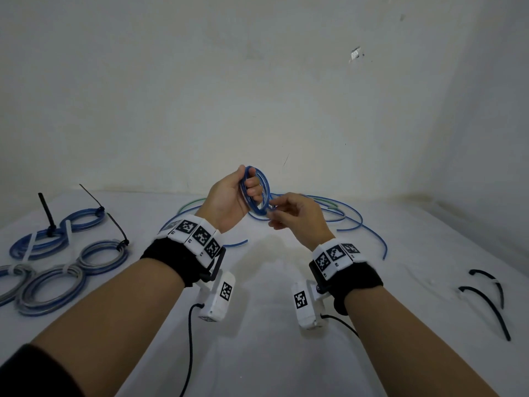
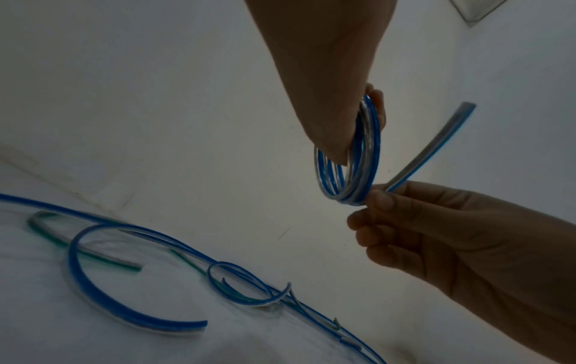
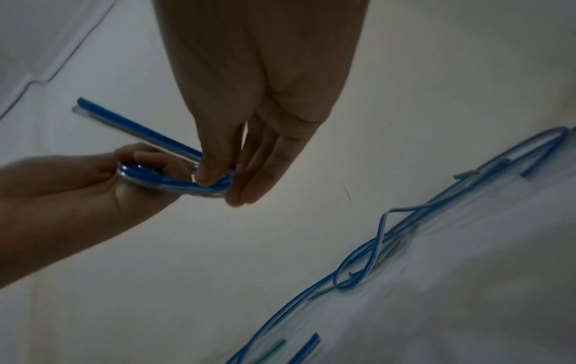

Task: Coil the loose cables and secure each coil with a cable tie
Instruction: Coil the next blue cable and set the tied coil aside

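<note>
Left hand point(image 1: 232, 196) grips blue coil point(image 1: 257, 190), fingers through it; right hand point(image 1: 297, 216) pinches the coil's loose end point(image 2: 436, 145). Loose cables point(image 1: 337, 213) on table point(image 1: 272, 353) behind.

the head view is evenly lit and fairly sharp, with soft shadows under the forearms and bowed edges. both wrist views are dimmer, grainy and smeared, the hands backlit and dark against the pale wall.

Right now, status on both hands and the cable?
Left hand grips blue coil, raised off table. Right hand pinches its loose end. No tie on it yet; spare black ties lie right. Nothing blocking.
</note>
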`<control>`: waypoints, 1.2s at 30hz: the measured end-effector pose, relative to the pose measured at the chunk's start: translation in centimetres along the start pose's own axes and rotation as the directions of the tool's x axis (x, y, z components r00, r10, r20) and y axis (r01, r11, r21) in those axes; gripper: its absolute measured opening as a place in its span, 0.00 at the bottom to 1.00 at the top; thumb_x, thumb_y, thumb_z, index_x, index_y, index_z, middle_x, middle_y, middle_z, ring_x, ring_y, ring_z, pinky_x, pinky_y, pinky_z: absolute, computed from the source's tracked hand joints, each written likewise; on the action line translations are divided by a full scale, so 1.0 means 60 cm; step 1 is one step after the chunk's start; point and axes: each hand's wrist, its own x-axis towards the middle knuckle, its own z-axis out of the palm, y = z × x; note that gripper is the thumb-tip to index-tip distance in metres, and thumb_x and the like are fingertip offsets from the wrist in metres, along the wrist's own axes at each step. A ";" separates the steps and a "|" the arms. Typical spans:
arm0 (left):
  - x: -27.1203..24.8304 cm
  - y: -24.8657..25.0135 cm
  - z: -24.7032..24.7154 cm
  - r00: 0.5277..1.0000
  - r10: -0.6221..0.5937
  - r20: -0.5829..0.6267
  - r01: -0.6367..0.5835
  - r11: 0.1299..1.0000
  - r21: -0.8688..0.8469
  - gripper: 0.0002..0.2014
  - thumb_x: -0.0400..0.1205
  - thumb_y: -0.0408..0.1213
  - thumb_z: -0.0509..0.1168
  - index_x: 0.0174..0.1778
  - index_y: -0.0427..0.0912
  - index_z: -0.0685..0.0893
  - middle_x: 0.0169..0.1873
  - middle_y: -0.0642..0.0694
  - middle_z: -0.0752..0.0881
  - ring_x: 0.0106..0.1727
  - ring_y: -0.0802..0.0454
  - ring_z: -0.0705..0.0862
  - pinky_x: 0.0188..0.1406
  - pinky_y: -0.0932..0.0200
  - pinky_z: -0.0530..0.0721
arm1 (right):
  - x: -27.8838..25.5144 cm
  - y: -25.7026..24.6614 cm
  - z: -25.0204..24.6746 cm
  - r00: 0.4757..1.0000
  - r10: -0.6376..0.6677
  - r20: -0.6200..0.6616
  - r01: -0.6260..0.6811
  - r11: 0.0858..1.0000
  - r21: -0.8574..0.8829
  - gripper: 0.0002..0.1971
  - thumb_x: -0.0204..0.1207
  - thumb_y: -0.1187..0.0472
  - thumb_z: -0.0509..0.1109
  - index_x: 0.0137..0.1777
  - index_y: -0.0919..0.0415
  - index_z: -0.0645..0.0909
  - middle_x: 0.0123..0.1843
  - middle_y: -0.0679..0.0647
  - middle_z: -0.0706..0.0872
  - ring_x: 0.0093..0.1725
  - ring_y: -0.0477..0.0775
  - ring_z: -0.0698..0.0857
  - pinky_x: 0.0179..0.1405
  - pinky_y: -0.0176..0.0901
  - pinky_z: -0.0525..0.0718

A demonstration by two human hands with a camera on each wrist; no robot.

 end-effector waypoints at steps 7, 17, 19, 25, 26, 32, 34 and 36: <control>0.009 0.000 0.004 0.995 0.068 -0.078 -0.074 0.994 -0.076 0.17 0.89 0.45 0.48 0.38 0.43 0.73 0.23 0.52 0.72 0.22 0.58 0.71 0.25 0.66 0.76 | -0.008 0.003 -0.010 0.980 -0.191 0.065 0.200 0.954 -0.224 0.12 0.66 0.72 0.78 0.49 0.61 0.88 0.46 0.50 0.83 0.47 0.55 0.88 0.51 0.48 0.87; 0.002 -0.021 0.009 0.997 0.057 -0.049 -0.056 0.998 0.023 0.19 0.88 0.48 0.47 0.40 0.42 0.75 0.26 0.50 0.76 0.29 0.54 0.76 0.38 0.61 0.77 | -0.010 -0.004 0.009 0.993 -0.112 0.025 0.114 0.976 -0.183 0.06 0.69 0.64 0.78 0.35 0.65 0.85 0.33 0.53 0.82 0.27 0.43 0.85 0.34 0.35 0.85; -0.002 -0.024 0.012 0.998 0.051 -0.021 -0.050 0.998 0.045 0.19 0.88 0.47 0.47 0.40 0.41 0.75 0.27 0.48 0.76 0.30 0.53 0.76 0.37 0.61 0.78 | -0.010 -0.004 0.011 0.997 -0.070 0.012 0.071 0.977 -0.203 0.10 0.69 0.61 0.78 0.34 0.68 0.84 0.28 0.55 0.82 0.23 0.43 0.84 0.31 0.34 0.84; -0.004 -0.029 0.015 0.990 0.129 0.047 -0.137 0.950 0.279 0.16 0.89 0.42 0.46 0.46 0.39 0.75 0.27 0.47 0.74 0.28 0.53 0.75 0.31 0.61 0.77 | -0.011 -0.003 0.011 0.998 0.044 -0.046 -0.048 0.995 -0.087 0.13 0.67 0.59 0.80 0.28 0.60 0.80 0.21 0.54 0.83 0.22 0.49 0.82 0.32 0.38 0.84; -0.004 -0.032 0.016 0.987 0.146 0.060 -0.158 0.932 0.326 0.16 0.89 0.42 0.46 0.47 0.38 0.74 0.26 0.47 0.73 0.28 0.53 0.74 0.30 0.62 0.75 | -0.013 -0.003 0.011 0.997 0.057 -0.048 -0.060 0.997 -0.057 0.13 0.67 0.60 0.80 0.27 0.59 0.80 0.21 0.55 0.83 0.22 0.49 0.82 0.31 0.38 0.84; -0.001 -0.046 0.014 0.978 0.204 0.037 -0.200 0.880 0.430 0.18 0.89 0.47 0.46 0.46 0.40 0.74 0.23 0.50 0.68 0.24 0.55 0.67 0.25 0.62 0.67 | -0.020 -0.002 0.016 0.994 0.095 -0.058 -0.094 0.995 0.025 0.12 0.68 0.61 0.79 0.31 0.64 0.79 0.23 0.56 0.82 0.23 0.53 0.83 0.31 0.41 0.84; -0.001 -0.048 0.020 0.975 0.223 -0.002 -0.199 0.873 0.446 0.18 0.89 0.46 0.45 0.43 0.41 0.74 0.20 0.53 0.66 0.21 0.57 0.63 0.21 0.64 0.64 | -0.025 -0.003 0.018 0.995 0.097 0.000 -0.097 0.992 0.083 0.09 0.68 0.65 0.79 0.37 0.64 0.80 0.28 0.59 0.85 0.26 0.56 0.86 0.35 0.46 0.88; 0.001 -0.044 0.025 0.975 0.221 -0.038 -0.179 0.868 0.463 0.19 0.89 0.45 0.45 0.40 0.40 0.74 0.17 0.53 0.65 0.18 0.58 0.60 0.19 0.65 0.61 | -0.029 -0.003 0.014 0.991 0.119 0.064 -0.127 0.982 0.142 0.11 0.69 0.69 0.78 0.44 0.63 0.77 0.34 0.61 0.85 0.28 0.57 0.87 0.37 0.49 0.89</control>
